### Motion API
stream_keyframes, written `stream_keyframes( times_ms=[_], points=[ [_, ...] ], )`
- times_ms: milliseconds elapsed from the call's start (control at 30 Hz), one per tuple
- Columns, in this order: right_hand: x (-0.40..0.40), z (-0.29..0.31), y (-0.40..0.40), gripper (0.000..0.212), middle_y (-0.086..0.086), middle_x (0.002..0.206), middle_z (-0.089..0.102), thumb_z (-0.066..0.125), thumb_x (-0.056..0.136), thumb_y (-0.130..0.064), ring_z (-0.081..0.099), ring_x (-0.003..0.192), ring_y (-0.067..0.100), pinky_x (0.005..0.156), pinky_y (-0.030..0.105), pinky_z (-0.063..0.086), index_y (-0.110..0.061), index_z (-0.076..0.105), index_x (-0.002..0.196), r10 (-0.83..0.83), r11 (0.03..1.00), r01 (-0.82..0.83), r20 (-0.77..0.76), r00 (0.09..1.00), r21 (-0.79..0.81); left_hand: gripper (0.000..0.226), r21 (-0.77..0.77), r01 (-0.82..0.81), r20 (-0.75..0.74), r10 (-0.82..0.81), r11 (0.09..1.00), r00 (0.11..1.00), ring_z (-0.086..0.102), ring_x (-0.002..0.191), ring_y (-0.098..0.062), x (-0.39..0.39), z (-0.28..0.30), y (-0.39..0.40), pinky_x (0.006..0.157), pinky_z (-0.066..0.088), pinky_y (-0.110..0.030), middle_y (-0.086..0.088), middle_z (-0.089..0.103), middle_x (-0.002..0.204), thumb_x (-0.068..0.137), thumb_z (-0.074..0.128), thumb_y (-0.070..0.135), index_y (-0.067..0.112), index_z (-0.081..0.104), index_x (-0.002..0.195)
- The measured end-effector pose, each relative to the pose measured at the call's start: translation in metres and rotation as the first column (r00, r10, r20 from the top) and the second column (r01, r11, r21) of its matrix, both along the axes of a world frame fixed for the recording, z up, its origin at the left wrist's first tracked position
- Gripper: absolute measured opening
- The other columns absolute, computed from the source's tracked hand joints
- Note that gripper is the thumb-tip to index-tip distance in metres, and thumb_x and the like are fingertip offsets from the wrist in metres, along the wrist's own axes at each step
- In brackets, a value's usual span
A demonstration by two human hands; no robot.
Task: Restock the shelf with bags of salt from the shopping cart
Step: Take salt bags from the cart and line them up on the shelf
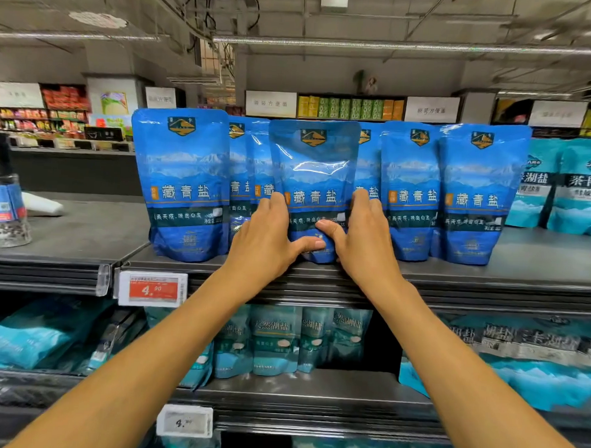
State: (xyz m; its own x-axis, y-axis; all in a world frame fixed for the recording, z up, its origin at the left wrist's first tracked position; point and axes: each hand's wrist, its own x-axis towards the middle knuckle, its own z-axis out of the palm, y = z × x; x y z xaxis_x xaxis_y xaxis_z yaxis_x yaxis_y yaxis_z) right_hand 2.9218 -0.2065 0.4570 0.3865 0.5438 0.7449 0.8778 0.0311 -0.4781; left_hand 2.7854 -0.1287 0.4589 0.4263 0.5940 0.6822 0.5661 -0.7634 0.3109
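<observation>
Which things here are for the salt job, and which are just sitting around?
For the job: middle blue bag, left hand, right hand, top shelf, other blue bags.
Just around: teal bags, red price tag, grinder bottle.

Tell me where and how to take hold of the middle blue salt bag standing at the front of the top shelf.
Grip the middle blue salt bag low on its two side edges, coming from the front, as the left hand and right hand do now. It stands upright at the shelf edge with neighbouring bags close on both sides; the bottom looks fuller and probably steadier than the thin, crinkly top.
</observation>
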Motion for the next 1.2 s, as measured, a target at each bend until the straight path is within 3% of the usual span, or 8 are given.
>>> stream_keyframes(
  times_ms=[133,267,433,600,767,900,1067,1200],
  points=[
    [0.001,0.003,0.003,0.047,0.014,0.11,0.043,0.068,0.091,-0.036,0.05,0.093,0.035,0.073,0.039,0.038,-0.006,0.04,0.114,-0.018,0.999,0.018,0.003,1.0,-0.052,0.067,0.004,-0.022,-0.038,0.022,1.0,0.999,0.052,0.088,-0.033,0.004,0.002,0.001,0.066,0.042,-0.043,0.0,0.039,0.092,0.07,0.07,0.067,0.019,0.03,0.093],
    [-0.002,0.003,0.003,0.048,0.016,0.113,0.043,0.067,0.091,-0.036,0.054,0.091,0.038,0.071,0.041,0.042,-0.006,0.039,0.114,-0.028,0.998,0.028,0.002,1.0,-0.053,0.067,0.011,-0.036,-0.026,0.037,0.999,0.999,0.052,0.089,-0.033,0.004,0.0,0.001,0.068,0.044,-0.044,0.0,0.04,0.094,0.071,0.069,0.066,0.016,0.035,0.098],
    [-0.003,0.0,-0.004,0.057,0.013,0.114,0.041,0.069,0.088,-0.043,0.04,0.078,0.024,0.069,0.033,0.035,-0.006,0.036,0.116,-0.024,1.0,0.023,-0.041,0.999,-0.018,0.061,-0.002,-0.015,0.043,0.015,1.0,0.999,0.047,0.078,-0.025,-0.001,-0.005,-0.002,0.06,0.038,-0.037,0.0,0.044,0.089,0.072,0.068,0.067,0.019,0.035,0.088],
    [0.0,-0.002,-0.011,0.057,0.012,0.112,0.044,0.065,0.089,-0.05,0.04,0.079,0.02,0.066,0.029,0.032,-0.007,0.037,0.113,-0.012,0.999,0.011,-0.025,1.0,-0.035,0.047,0.05,0.012,0.116,-0.018,0.999,0.993,0.045,0.072,-0.018,-0.006,-0.011,-0.006,0.056,0.031,-0.03,0.003,0.043,0.086,0.084,0.054,0.064,0.02,0.038,0.085],
    [0.002,-0.004,-0.013,0.05,0.004,0.105,0.042,0.062,0.089,-0.053,0.04,0.081,0.016,0.056,0.016,0.029,-0.016,0.033,0.103,0.0,1.0,0.0,-0.031,1.0,-0.013,0.039,0.041,0.009,0.159,-0.016,0.999,0.987,0.048,0.072,-0.013,-0.005,-0.011,-0.01,0.061,0.038,-0.034,0.004,0.043,0.086,0.091,0.047,0.059,0.022,0.042,0.08],
    [0.003,-0.005,-0.013,0.047,0.001,0.101,0.042,0.06,0.09,-0.053,0.042,0.077,0.014,0.06,0.023,0.03,-0.018,0.032,0.101,0.014,1.0,-0.013,-0.044,0.999,0.02,0.039,0.041,0.001,0.19,-0.008,0.999,0.982,0.049,0.072,-0.013,-0.005,-0.01,-0.01,0.064,0.043,-0.037,0.004,0.044,0.083,0.093,0.046,0.058,0.022,0.042,0.076],
    [0.003,-0.005,-0.024,0.039,0.0,0.094,0.047,0.059,0.092,-0.051,0.05,0.078,0.018,0.064,0.023,0.032,-0.02,0.037,0.101,0.055,0.993,-0.044,-0.094,0.994,0.108,0.034,0.108,0.026,0.308,-0.059,0.994,0.95,0.048,0.071,-0.018,-0.011,-0.01,-0.017,0.068,0.039,-0.035,0.003,0.046,0.079,0.096,0.05,0.045,0.02,0.041,0.075],
    [0.005,-0.009,-0.054,0.028,0.0,0.083,0.053,0.062,0.093,-0.038,0.051,0.065,0.014,0.065,0.023,0.04,-0.017,0.046,0.103,0.151,0.973,-0.123,-0.134,0.979,0.196,0.031,0.125,0.116,0.498,-0.164,0.985,0.852,0.04,0.061,-0.01,-0.022,-0.019,-0.041,0.06,0.028,-0.023,0.005,0.041,0.068,0.1,0.05,0.028,0.017,0.039,0.073]
  ],
)
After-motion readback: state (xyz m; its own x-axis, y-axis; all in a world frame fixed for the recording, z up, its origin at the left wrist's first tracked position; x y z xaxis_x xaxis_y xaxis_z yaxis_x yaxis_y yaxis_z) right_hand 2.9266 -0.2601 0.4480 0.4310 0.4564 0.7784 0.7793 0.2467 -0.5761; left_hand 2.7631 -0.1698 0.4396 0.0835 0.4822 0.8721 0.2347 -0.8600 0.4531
